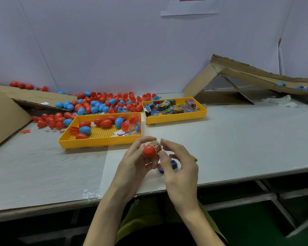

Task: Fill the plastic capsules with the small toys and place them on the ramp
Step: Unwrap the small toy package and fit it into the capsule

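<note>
Broadly, the pale surface (238, 139) carries everything, and the front yellow tray (96, 143) serves as the marker. Far to the right of that tray and further back stands the cardboard ramp (247, 75), with a few filled capsules lying low on its slope. A second yellow tray (176, 119) sits just right of and behind the front one, heaped with small packeted toys. Behind the front tray lies a loose pile of red and blue capsules (100, 103).

Just in front of the tray's right corner, above the surface, the left hand (133, 164) has its grip closed round a red capsule half (149, 151), open mouth turned to the right. A printed toy packet (156, 145) sticks partway out of it. The right hand (178, 167) hovers at the packet with thumb and forefinger curved — whether that grip touches the packet I cannot tell. Under its palm shows a blue piece (165, 166), perhaps the matching half; held or lying, I cannot say.

The step in hand looks like seating the toy. Done well, the packet is folded and pressed fully below the rim — nothing caught at the seam — while the left grip keeps the half steady, before the other half goes on.
</note>
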